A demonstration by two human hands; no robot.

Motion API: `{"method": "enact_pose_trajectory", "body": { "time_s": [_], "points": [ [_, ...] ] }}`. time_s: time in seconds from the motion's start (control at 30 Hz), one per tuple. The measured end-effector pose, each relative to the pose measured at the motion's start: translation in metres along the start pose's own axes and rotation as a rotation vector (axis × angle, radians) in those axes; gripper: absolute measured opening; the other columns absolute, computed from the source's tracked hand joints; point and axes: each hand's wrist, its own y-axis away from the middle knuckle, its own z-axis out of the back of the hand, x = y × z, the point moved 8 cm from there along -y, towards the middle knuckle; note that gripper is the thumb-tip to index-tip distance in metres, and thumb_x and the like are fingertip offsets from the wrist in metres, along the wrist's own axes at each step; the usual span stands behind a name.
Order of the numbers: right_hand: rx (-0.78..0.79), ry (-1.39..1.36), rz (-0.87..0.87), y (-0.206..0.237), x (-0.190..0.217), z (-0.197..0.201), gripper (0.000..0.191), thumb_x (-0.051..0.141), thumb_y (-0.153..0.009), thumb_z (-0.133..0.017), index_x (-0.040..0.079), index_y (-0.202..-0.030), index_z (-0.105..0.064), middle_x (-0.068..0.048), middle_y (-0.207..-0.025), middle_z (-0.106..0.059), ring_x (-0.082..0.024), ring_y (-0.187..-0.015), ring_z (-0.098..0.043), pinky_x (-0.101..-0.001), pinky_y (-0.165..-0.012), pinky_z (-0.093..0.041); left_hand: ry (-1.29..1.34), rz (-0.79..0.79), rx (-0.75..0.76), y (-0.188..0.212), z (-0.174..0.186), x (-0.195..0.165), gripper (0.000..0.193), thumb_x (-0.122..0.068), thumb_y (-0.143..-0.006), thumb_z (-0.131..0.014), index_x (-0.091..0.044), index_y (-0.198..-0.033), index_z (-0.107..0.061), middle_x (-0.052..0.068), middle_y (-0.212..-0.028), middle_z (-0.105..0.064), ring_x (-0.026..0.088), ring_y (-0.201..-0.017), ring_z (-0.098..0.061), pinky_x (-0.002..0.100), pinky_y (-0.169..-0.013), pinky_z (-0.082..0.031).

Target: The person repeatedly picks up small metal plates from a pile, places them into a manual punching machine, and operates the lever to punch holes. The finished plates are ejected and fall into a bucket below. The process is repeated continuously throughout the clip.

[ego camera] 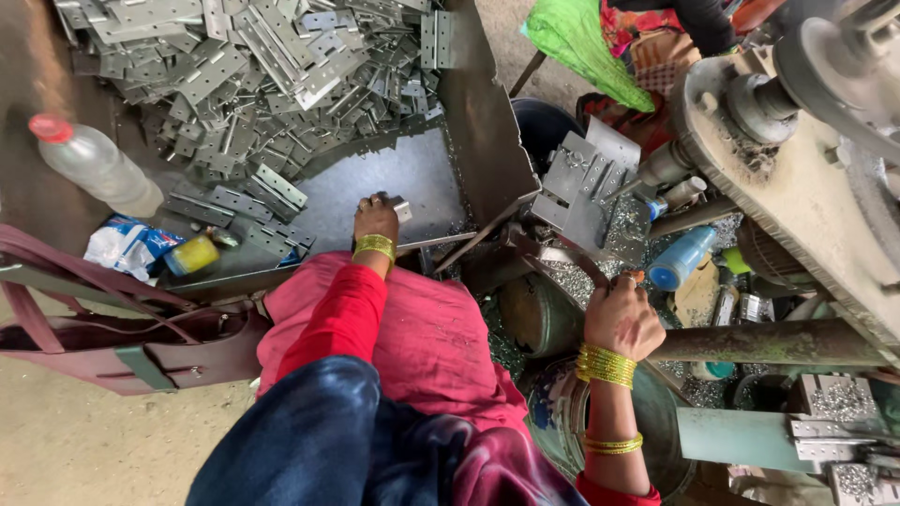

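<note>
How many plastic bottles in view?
2. A clear bottle with a red cap lies at upper left beside the hinge pile; a blue bottle sits by the machine at right. Others may be hidden.

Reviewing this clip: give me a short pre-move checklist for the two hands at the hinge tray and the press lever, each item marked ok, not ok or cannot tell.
1. Left hand on a metal piece in the tray: ok.
2. Right hand gripping the lever: ok.
3. Supply of hinge plates heaped in the tray: ok.
4. Fingers away from the press tooling: cannot tell, the tooling is not clearly visible.
5. Bangles away from the drive belt: ok, apart.
6. Plastic bottle away from the hands: ok.
</note>
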Motion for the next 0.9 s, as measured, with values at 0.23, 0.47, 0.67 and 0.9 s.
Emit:
{"method": "enact_pose_trajectory", "body": {
  "time_s": [0.23, 0.47, 0.67, 0.9],
  "points": [
    [-0.020, 0.024, -0.007, -0.002, 0.001, -0.001, 0.029, 0.041, -0.094, -0.071, 0.013, -0.102, -0.077, -0.013, -0.090, -0.076, -0.032, -0.073, -0.074, -0.0446, -0.062, -0.056, 0.037, 0.073, -0.123, -0.009, 0.000, 0.007, 0.065, -0.047, -0.071, -0.088, -0.005, -0.118, -0.070, 0.014, -0.130, -0.062, 0.034, -0.120, -0.056, 0.044, -0.093, -0.049],
    [-0.080, 0.026, 0.018, -0.014, 0.006, 0.003, 0.035, 0.040, -0.093, -0.071, 0.011, -0.113, -0.076, -0.012, -0.088, -0.075, -0.030, -0.071, -0.073, -0.0429, -0.060, -0.055, 0.189, 0.048, -0.205, 0.001, 0.022, 0.007, 0.050, -0.030, -0.075, -0.087, -0.008, -0.116, -0.068, 0.013, -0.127, -0.062, 0.033, -0.123, -0.056, 0.047, -0.097, -0.049],
    [-0.113, -0.030, 0.020, -0.009, 0.004, 0.001, 0.029, 0.038, -0.094, -0.070, 0.011, -0.103, -0.076, -0.011, -0.093, -0.075, -0.030, -0.073, -0.073, -0.0430, -0.063, -0.055, 0.293, 0.082, -0.187, 0.007, 0.014, 0.004, 0.062, -0.025, -0.068, -0.089, -0.005, -0.120, -0.060, 0.017, -0.132, -0.057, 0.037, -0.124, -0.052, 0.050, -0.096, -0.047],
    [-0.132, -0.066, 0.035, -0.005, -0.001, 0.001, 0.024, 0.038, -0.088, -0.071, 0.014, -0.087, -0.074, -0.010, -0.093, -0.075, -0.031, -0.077, -0.073, -0.0450, -0.068, -0.055, 0.236, 0.078, -0.060, 0.002, 0.023, -0.010, 0.057, -0.025, -0.076, -0.083, -0.004, -0.124, -0.062, 0.016, -0.105, -0.075, 0.037, -0.108, -0.067, 0.050, -0.090, -0.054]
  ]
}}
